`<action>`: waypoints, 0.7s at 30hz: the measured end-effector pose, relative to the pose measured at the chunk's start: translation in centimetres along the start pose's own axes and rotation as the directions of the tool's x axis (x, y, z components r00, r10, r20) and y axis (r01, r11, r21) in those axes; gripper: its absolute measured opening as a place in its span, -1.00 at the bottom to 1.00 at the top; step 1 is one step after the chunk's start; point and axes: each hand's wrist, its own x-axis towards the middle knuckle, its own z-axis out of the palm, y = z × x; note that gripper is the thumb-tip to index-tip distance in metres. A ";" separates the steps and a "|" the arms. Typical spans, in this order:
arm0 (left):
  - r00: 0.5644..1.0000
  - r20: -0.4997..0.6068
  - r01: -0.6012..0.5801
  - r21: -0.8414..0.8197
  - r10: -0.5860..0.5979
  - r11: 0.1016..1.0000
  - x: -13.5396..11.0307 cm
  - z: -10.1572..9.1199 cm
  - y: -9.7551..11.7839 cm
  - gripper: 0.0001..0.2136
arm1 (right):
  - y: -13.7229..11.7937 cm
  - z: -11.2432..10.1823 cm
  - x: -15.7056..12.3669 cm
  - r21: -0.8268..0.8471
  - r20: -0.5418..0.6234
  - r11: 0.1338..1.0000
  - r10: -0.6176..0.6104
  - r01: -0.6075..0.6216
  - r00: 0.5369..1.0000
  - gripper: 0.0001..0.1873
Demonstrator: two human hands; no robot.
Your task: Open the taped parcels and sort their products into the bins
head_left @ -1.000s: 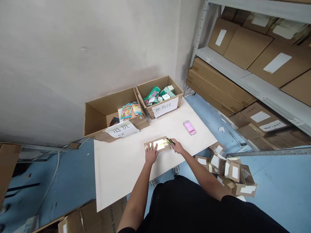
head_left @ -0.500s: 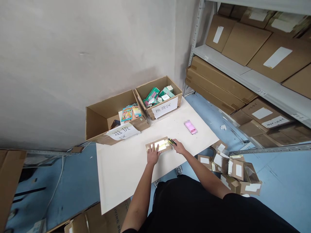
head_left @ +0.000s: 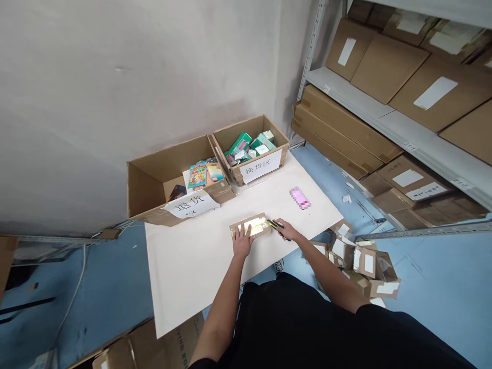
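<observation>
A small brown cardboard parcel (head_left: 251, 226) with shiny tape lies on the white table (head_left: 192, 261). My left hand (head_left: 242, 241) rests flat on its near left part, fingers spread. My right hand (head_left: 289, 231) is closed round a black and yellow box cutter (head_left: 275, 224), whose tip is at the parcel's right end.
Two open cartons with paper labels stand at the table's back: the left one (head_left: 154, 179) holds colourful booklets, the right one (head_left: 249, 138) green boxes. A pink blurred object (head_left: 300, 198) lies to the right. Opened small cartons (head_left: 361, 266) are piled on the blue floor; shelves of boxes (head_left: 384, 102) fill the right.
The cutter and my right hand have slid a little right, off the parcel's right end. My left hand stays pressed on the parcel. The view shifted slightly.
</observation>
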 end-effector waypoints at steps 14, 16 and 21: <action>1.000 -0.023 0.016 -0.053 -0.017 0.998 1.7 -5.4 -0.7 -0.40 | 0.6 4.7 0.6 -0.208 -0.317 0.963 0.099 -0.171 0.943 -0.11; 0.998 -0.022 0.064 -0.030 -0.065 0.997 1.2 -5.6 -1.1 -0.41 | -0.1 6.9 2.1 -0.259 -0.322 0.947 0.102 -0.191 0.941 0.05; 0.975 0.000 0.223 -0.018 -0.223 0.975 -2.7 -3.5 -1.0 -0.53 | -4.6 8.3 7.1 -0.286 -0.410 0.919 0.139 -0.272 0.901 0.10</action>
